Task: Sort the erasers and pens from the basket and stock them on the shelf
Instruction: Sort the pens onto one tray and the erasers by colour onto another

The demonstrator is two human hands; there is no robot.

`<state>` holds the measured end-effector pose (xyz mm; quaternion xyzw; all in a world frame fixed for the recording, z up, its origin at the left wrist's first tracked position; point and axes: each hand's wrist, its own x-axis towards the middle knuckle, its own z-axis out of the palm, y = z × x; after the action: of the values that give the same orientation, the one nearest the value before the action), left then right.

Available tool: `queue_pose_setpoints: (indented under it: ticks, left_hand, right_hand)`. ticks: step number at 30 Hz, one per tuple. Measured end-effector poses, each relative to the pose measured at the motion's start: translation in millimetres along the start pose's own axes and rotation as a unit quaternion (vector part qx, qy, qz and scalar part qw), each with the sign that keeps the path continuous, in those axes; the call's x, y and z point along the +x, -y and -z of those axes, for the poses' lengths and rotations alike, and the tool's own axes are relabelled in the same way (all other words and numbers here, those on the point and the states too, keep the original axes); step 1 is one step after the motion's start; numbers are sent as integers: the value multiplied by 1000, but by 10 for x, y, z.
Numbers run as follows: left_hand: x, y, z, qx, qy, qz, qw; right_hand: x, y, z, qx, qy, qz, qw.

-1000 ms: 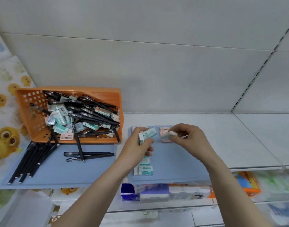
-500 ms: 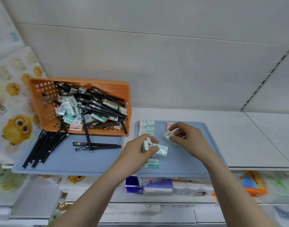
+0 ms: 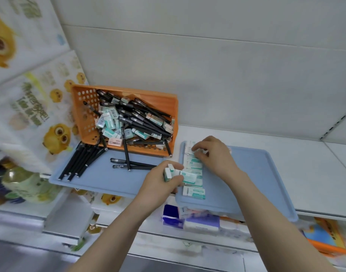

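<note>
White shelf (image 3: pixel 315 169) and a white wall fill the view. An orange basket (image 3: pixel 164 101) sits on the shelf, full of black pens (image 3: pixel 146 122) and small erasers (image 3: pixel 109 124) all mixed up. Just in front of the basket lies a blue tray (image 3: pixel 101 181). A bunch of sorted pens (image 3: pixel 79 163) lies on it, in front of the basket's left corner. Two more pens (image 3: pixel 134 165) lie flat in front of the basket's middle, and one leaning pen (image 3: pixel 126 152) sticks out of the basket across them. Just right of the basket is a second blue tray (image 3: pixel 260 165), with a row of erasers (image 3: pixel 194 192) along the side nearest the basket. The left hand (image 3: pixel 160 183) is in front of the basket's right corner, its grip clamped on a few held erasers (image 3: pixel 169 173). The right hand (image 3: pixel 215 156) is right of the basket, over the far end of the row, fingers bent down onto the erasers there. I cannot tell if its grip is clamped on one or only touching.
</note>
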<state>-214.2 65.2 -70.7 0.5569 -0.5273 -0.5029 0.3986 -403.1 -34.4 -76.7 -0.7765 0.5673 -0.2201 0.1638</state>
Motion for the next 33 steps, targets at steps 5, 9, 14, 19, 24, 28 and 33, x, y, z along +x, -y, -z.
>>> queue_pose_setpoints:
  ticks: [5,9,14,19,24,28,33]
  left_hand:
    - [8,0,36,-8,-2,-4,1000]
    - [42,-29,30,-17,1,-8,1000]
    - [85,-34,-28,-47,-17,-17,999]
    - [136,-94,-150,-59,-14,-49,997]
    - [168,-142,-207,-50,0,-42,998]
    - [155,-96,-161,68,42,-22,997]
    - [115,-31,-130,150,66,-35,986]
  right_hand:
    - [11,-18,-33,-31,-10,-4,999]
    - [9,-20,-17,-18,1,-22,1000]
    - [-149,18,156,73,-38,-56,995]
    - [-457,204,483,323,134,-78,933]
    - [-515,21,468,351,77,-113,926]
    - [-478,-103,432,195,-62,-122,971]
    - [-369,75,195,59,-23,13,998]
